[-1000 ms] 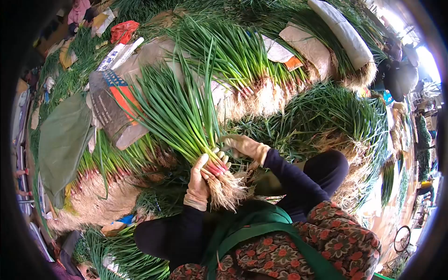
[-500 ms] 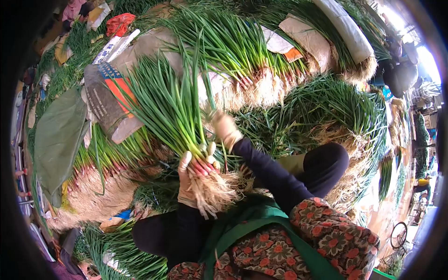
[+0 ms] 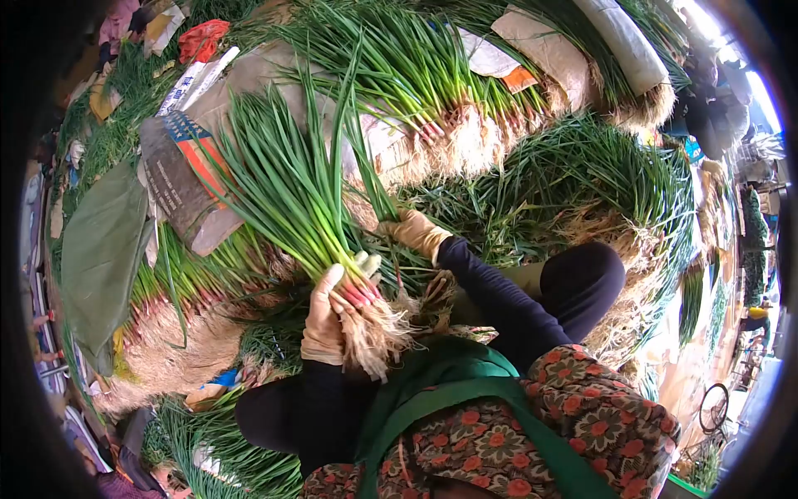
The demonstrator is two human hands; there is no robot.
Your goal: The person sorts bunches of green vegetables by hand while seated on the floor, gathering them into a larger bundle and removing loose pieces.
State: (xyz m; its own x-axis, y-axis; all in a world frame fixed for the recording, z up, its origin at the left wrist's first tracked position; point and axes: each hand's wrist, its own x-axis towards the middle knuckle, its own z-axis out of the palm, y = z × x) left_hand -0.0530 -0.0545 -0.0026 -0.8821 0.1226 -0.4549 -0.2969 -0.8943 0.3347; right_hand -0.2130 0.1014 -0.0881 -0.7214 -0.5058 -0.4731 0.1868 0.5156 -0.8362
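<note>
My left hand [image 3: 322, 323], in a pale glove, is closed round a bunch of scallions [image 3: 309, 195] just above their roots. The long green leaves fan up and to the left; the reddish bases and straw-coloured roots hang below the fingers. To the right of the bunch, my gloved right hand [image 3: 416, 234] is closed on a few separate scallion leaves [image 3: 371, 170], which rise from its fingers. Part of that hand's grip is hidden. Below it a thin stalk with roots hangs near the bunch.
Piled scallions [image 3: 416, 79] lie at the back, roots towards me. More heaps [image 3: 615, 166] lie on the right and at the left, partly covered by a printed sack [image 3: 179, 179] and a green cloth [image 3: 104, 258]. Loose leaves [image 3: 499, 208] lie ahead of my bent knee [image 3: 586, 287].
My right hand was blurred by motion and nearer the bunch; now it is slightly lower and to the right, with leaves in its fingers. My left hand keeps the bunch, shifted slightly left.
</note>
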